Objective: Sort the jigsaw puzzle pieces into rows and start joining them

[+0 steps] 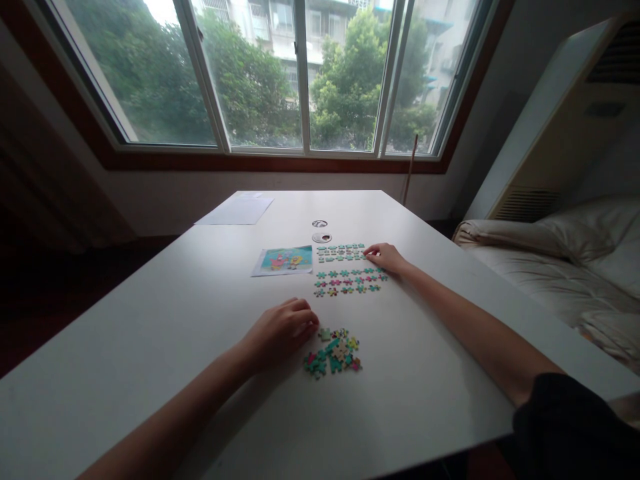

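Observation:
My right hand (386, 257) reaches to the right end of the upper rows of jigsaw puzzle pieces (343, 252), its fingertips pinched on a small puzzle piece there. Below these lie more rows of puzzle pieces (347, 283), teal, pink and yellow, laid out separately. My left hand (284, 327) rests on the table at the upper left of a loose pile of puzzle pieces (334, 352). Its fingers are curled in, and whatever may be under them is hidden. A colourful cartoon picture sheet (286, 260) lies left of the rows.
The white table (150, 320) extends toward the window (300, 80). Two round items (321, 237) lie beyond the rows, and white paper (235, 210) is at the far left corner. A pale sofa (565, 267) and a tall air conditioner (550, 113) stand at right.

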